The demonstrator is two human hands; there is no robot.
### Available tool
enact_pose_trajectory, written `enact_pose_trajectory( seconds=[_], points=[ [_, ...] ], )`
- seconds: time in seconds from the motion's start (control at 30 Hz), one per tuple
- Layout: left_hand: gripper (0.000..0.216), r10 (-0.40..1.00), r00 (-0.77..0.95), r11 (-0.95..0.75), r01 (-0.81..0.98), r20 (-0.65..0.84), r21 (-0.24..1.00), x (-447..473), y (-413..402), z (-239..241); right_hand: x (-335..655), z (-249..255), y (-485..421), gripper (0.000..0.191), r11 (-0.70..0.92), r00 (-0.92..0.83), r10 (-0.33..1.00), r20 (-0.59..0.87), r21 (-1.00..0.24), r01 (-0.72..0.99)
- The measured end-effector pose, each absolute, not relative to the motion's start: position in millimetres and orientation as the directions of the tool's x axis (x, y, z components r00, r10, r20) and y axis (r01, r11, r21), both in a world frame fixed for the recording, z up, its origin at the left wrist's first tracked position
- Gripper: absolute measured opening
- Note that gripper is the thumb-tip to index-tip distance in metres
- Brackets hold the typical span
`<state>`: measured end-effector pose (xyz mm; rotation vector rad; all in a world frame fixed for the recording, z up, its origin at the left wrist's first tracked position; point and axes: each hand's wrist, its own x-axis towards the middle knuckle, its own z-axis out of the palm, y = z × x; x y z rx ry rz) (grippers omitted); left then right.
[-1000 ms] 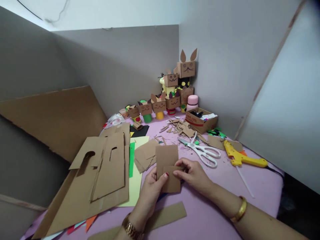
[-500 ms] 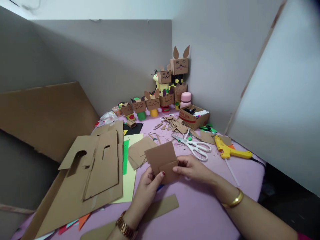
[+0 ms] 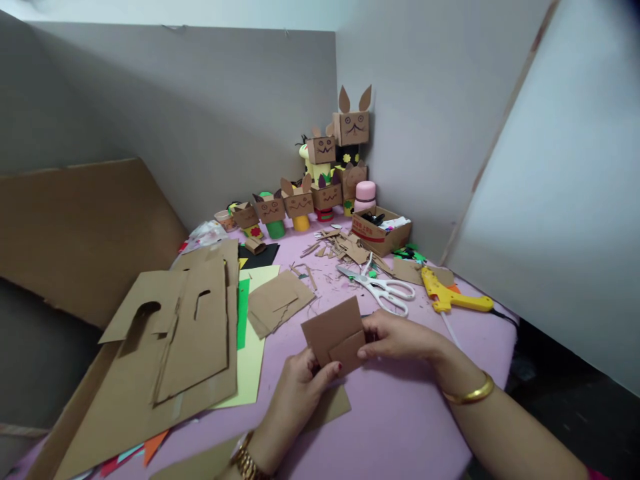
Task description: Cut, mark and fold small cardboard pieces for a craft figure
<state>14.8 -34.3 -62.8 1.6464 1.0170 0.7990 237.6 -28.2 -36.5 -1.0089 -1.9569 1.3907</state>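
A brown cardboard piece (image 3: 333, 329), with a smaller flap or second piece across its lower right, is held up off the table between both hands. My left hand (image 3: 300, 387) pinches its lower left edge, thumb on the front face. Gripping the right edge is my right hand (image 3: 395, 339), thumb in front and fingers behind. Below the hands a cardboard strip (image 3: 327, 408) lies on the table, partly covered by my left arm. Other cut cardboard pieces (image 3: 280, 300) lie just beyond the held one. White-handled scissors (image 3: 383, 288) rest open past my right hand.
A yellow glue gun (image 3: 453, 295) lies at the right with its cord over the edge. Large cardboard sheets (image 3: 200, 353) cover the left. Cardboard scraps (image 3: 350, 248), a small box (image 3: 383, 233), a pink bottle (image 3: 365, 195) and several cardboard animal figures (image 3: 300, 203) stand at the back.
Both hands and the held cardboard have moved slightly right and down across the table, and the piece is tilted a little differently. The whole view has shifted slightly; the grip stays the same.
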Motion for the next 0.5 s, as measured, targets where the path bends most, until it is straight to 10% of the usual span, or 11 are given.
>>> enact_pose_trajectory(
  seconds=[0.5],
  points=[
    [0.021,0.907,0.421,-0.115,0.190,0.025,0.975,17.2,-36.5,-60.5,236.6,-36.5,-27.8,0.042,0.200,-0.509,0.860,0.047,-0.947,0.251]
  ],
)
